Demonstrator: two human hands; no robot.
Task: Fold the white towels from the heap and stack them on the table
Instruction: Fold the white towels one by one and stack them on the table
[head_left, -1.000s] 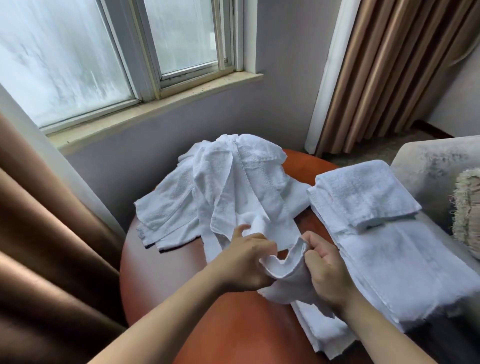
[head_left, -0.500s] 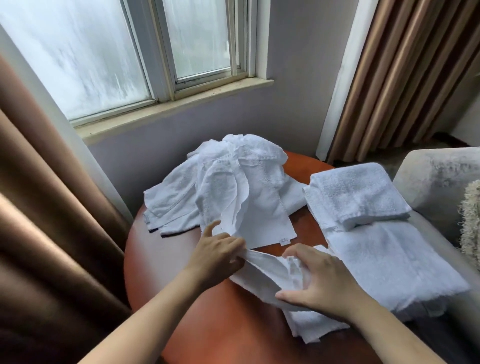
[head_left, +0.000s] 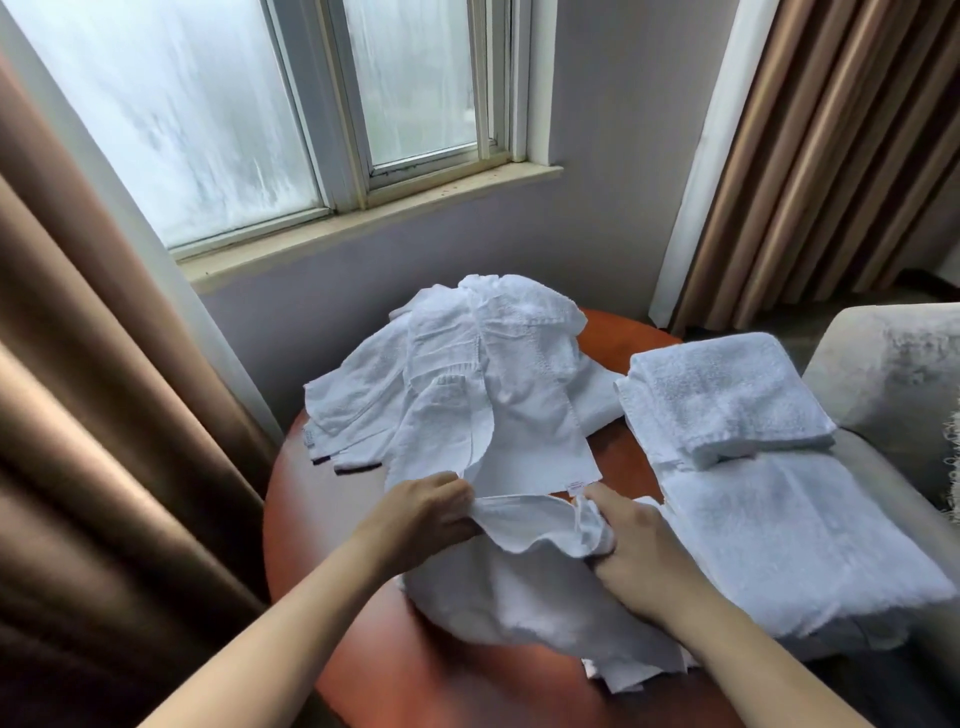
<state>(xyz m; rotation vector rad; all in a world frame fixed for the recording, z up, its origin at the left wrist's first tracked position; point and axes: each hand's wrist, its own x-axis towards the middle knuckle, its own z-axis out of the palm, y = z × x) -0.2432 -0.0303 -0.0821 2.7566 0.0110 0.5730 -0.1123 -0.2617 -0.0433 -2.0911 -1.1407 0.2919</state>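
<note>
The left hand (head_left: 426, 512) curls its fingers round one end of a white towel's (head_left: 519, 587) top edge, pinching it. The towel sags between both hands and drapes onto the reddish surface (head_left: 322, 499) beneath them. Beyond the left hand lies the heap (head_left: 483, 374) of loose towels. The right hand (head_left: 634, 551) grips the same edge, bunched under its thumb. Just right of it sits the stack (head_left: 727, 400) of folded towels.
</note>
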